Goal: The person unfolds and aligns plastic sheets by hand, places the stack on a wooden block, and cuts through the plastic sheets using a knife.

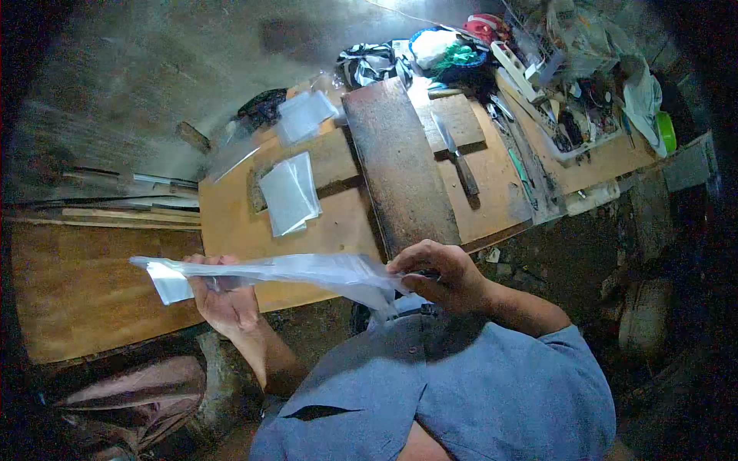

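A bundle of clear plastic sheets [307, 269] stretches between my hands above the table's front edge. My left hand [227, 303], palm up, has its fingers wrapped round the bundle's left part. My right hand [442, 273] pinches the bundle's right end, with some plastic hanging below it. Behind the bundle, a stack of clear plastic sheets [288, 192] lies partly on a wooden board [334, 157]. Another stack of clear sheets [306, 115] is farther back.
A long dark plank [400, 165] crosses the table [346, 223]. A knife [460, 161] rests over a small board [465, 123] to its right. Beyond are a tray of tools [588, 142], a power strip [513, 67] and bags [446, 54]. Wooden strips [131, 217] lie at left.
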{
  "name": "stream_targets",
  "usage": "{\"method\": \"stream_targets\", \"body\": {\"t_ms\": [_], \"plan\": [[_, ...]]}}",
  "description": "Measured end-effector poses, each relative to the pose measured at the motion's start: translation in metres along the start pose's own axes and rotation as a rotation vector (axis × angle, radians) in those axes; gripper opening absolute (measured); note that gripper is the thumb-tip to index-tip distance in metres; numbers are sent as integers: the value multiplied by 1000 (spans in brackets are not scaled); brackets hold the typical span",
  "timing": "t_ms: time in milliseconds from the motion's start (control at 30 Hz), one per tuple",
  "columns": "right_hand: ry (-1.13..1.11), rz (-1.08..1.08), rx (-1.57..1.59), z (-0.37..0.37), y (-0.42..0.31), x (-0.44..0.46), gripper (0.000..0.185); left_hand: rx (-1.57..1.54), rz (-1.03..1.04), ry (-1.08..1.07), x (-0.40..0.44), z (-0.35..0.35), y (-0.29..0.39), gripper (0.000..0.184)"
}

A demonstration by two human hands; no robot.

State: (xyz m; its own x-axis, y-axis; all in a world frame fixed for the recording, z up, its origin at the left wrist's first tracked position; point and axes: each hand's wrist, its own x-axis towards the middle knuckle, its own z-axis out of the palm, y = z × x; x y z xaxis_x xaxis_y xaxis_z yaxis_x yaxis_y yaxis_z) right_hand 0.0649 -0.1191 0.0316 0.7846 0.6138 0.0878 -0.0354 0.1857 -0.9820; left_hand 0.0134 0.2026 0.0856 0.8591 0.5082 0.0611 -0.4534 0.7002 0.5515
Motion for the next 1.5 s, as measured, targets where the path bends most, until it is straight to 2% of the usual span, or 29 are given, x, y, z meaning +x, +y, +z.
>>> {"method": "stream_targets", "body": {"t_ms": [133,200,400,533,600,700,733,800,833,900,1067,1133,1233,1500], "plan": [[28,-71,-99,-1,2,2,20,39,12,0,-1,0,1,14],[-6,-190,-368,-4,3,4,18,44,24,-1,-3,1,0,15],[34,-123,-292,-2,5,2,24,14,29,-10,-2,-3,2,16],[24,-162,-317,-5,4,3,25,-14,23,6,-4,-1,1,17],[95,-513,-373,-4,11,8,26,28,25,14,-5,0,1,18],[-8,-547,-497,-11,16,3,26,47,24,42,-5,1,1,20],[-8,-548,-497,-12,13,1,26,26,21,60,-5,1,1,21],[-72,-305,-472,-12,5,-2,29,34,24,31,-4,-3,2,21],[-72,-305,-473,-14,6,0,29,42,26,1,-4,-5,3,21],[-104,-591,-785,-19,10,8,31,26,17,8,-3,-6,4,21],[-71,-563,-758,-20,6,13,28,3,-10,29,-3,-4,5,21],[-64,-553,-731,-21,4,14,27,16,-18,103,-1,-10,7,22],[-71,-533,-714,-25,0,16,26,29,-82,17,4,-16,10,22],[-121,-489,-654,-29,-5,17,20,-81,-170,41,13,-17,11,21]]}}
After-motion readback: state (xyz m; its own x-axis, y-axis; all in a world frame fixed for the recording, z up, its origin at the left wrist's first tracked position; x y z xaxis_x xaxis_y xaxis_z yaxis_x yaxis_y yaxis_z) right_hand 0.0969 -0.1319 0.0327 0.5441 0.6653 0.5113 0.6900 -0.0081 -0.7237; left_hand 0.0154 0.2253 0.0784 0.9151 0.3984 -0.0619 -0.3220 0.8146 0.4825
